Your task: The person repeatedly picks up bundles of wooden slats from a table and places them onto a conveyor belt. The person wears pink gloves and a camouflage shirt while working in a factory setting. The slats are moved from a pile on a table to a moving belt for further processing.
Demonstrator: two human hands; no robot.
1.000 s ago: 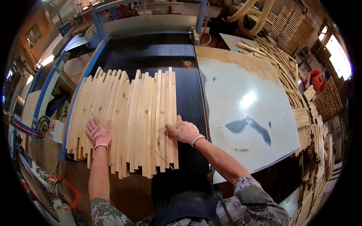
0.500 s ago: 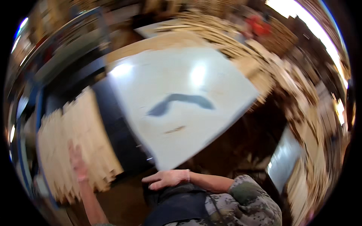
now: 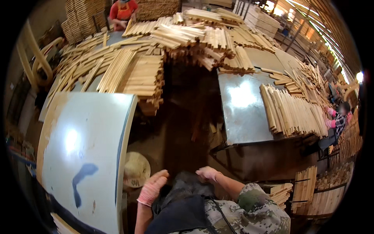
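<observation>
My left hand, in a pinkish knit glove, is held in front of my body with its fingers stretched and nothing in it. My right hand, gloved alike, hovers near my dark apron with its fingers curled in and nothing visible in them. Nearest to the left hand are a pale round container on the floor and a smooth, light blue-grey tabletop with a dark smear on it. Part of a batch of wooden slats shows at the lower left edge.
Stacked wooden strips cover the far table. At right, a metal-topped table bears a row of slats. One person in red works at the back; another in pink gloves is at far right. Bundled wood stands lower right.
My view has swung to the right, so the light tabletop now lies at left. My left hand has come away from the slats toward my middle; the right is still near my waist.
</observation>
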